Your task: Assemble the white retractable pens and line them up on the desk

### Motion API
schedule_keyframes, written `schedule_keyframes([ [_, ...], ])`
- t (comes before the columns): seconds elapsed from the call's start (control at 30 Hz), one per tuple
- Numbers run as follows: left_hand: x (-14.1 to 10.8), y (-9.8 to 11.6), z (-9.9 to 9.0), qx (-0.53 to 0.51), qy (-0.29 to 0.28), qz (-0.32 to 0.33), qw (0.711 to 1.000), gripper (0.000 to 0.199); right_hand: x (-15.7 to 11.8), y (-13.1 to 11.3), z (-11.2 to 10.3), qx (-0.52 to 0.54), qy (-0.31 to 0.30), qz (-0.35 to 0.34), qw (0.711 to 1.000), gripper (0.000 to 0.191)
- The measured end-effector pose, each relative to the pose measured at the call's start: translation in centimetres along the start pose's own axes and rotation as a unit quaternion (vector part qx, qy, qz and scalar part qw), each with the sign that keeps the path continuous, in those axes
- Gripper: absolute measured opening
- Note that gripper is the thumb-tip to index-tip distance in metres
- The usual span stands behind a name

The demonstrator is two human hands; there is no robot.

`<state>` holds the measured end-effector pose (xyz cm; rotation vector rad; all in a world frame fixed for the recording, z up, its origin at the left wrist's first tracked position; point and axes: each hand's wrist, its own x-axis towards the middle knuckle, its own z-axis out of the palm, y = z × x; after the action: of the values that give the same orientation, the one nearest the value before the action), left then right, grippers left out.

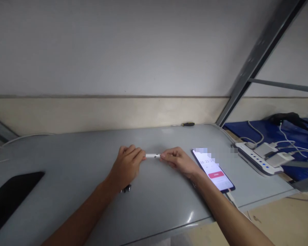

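A slim white pen-like stick with a small dark mark lies level between my two hands, above the grey table. My left hand is closed round its left end. At its right end, the fingertips of my right hand pinch it. Several small dark, shiny pieces lie on the table just under my left wrist, partly hidden by it.
A lit phone with a cable lies right of my right hand. Farther right is a white power strip with chargers. A screwdriver rests by the wall. A black flat object is at the left.
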<state>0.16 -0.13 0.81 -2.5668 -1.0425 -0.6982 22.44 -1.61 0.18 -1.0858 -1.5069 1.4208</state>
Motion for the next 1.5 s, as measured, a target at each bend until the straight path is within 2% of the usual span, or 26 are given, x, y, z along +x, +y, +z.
schedule_keyframes([
  [0.1, -0.1, 0.2, 0.1, -0.055, -0.019, -0.006, 0.998, 0.020, 0.7, 0.4, 0.0, 0.142, 0.089, -0.019, 0.986, 0.025],
  [0.17, -0.2, 0.0, 0.1, -0.100, -0.048, -0.013, 0.994, 0.019, 1.2, 0.6, -0.2, 0.274, 0.130, -0.030, 0.953, 0.024],
  [0.27, -0.5, -0.8, 0.4, -0.103, -0.070, -0.033, 0.992, 0.023, 1.6, 0.8, -0.9, 0.422, 0.132, -0.010, 0.897, 0.022],
  [0.33, -0.7, -1.4, 0.7, -0.084, -0.066, -0.067, 0.992, 0.021, 1.7, 0.8, -1.3, 0.456, 0.126, -0.014, 0.881, 0.022],
  [0.43, -0.8, -2.0, 1.0, -0.075, -0.066, -0.099, 0.990, 0.022, 1.5, 0.7, -1.6, 0.448, 0.126, -0.036, 0.884, 0.032],
  [0.73, -0.8, -2.0, 1.1, -0.060, -0.077, -0.135, 0.986, 0.022, 1.4, 0.8, -1.3, 0.391, 0.133, -0.067, 0.908, 0.035],
  [0.93, -0.9, -2.0, 1.0, -0.046, -0.091, -0.137, 0.985, 0.023, 1.3, 0.5, -1.1, 0.362, 0.145, -0.069, 0.918, 0.041],
  [1.4, -1.0, -2.0, 1.1, -0.029, -0.094, -0.134, 0.986, 0.022, 1.1, 0.4, -0.9, 0.340, 0.145, -0.072, 0.926, 0.036],
  [1.5, -1.0, -1.9, 1.0, -0.025, -0.097, -0.140, 0.985, 0.021, 1.1, 0.3, -0.9, 0.339, 0.150, -0.071, 0.926, 0.042],
])
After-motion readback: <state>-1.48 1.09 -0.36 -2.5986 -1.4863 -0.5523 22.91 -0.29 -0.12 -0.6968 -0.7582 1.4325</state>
